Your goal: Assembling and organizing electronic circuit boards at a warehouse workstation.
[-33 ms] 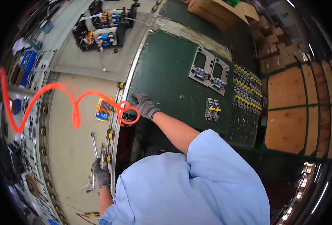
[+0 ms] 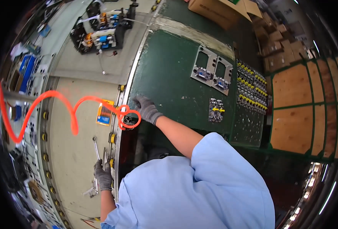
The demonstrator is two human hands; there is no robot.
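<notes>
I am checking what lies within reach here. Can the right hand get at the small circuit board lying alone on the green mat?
Probably yes. The right hand rests on the green mat, and the small circuit board lies apart to its right with only bare mat between them.

Single head-worn fisheye view — looks steeply down from above the person's shoulders onto the green tabletop, fairly close; edges bend toward the rim, forearms entering from below.
</notes>
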